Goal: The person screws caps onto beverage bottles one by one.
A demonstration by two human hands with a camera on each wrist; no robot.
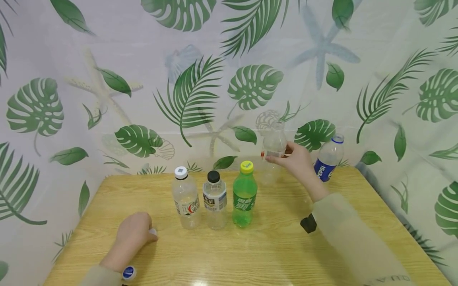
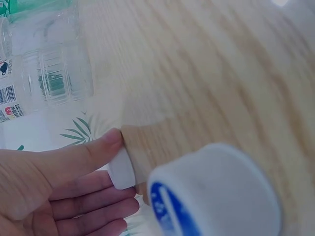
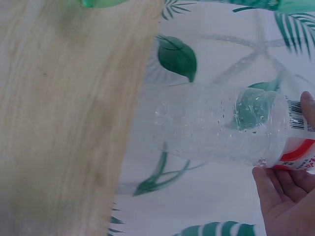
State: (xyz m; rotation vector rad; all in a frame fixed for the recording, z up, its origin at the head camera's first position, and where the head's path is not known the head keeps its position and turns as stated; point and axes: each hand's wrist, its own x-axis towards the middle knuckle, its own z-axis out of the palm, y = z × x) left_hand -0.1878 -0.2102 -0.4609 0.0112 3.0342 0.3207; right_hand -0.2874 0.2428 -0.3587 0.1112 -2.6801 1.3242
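My left hand (image 1: 133, 232) is low over the left part of the table, pinching a white bottle cap (image 2: 122, 169) between thumb and fingers. A second white cap with a blue top (image 1: 129, 272) lies by the left wrist. At the back of the table my right hand (image 1: 299, 161) grips an uncapped clear bottle (image 1: 274, 140) round its red-and-white label (image 3: 299, 147). That bottle is upright; whether its base touches the table I cannot tell. Left of it stand a green bottle with a yellow cap (image 1: 245, 196), a clear bottle with a black cap (image 1: 215, 202) and a white-capped clear bottle (image 1: 187, 200).
An uncapped Pepsi bottle (image 1: 328, 159) stands at the back right, partly behind the right forearm. A small black object (image 1: 308, 223) lies beside the right sleeve. The wooden table (image 1: 229, 254) ends at a leaf-patterned cloth (image 1: 214, 99) behind and at both sides.
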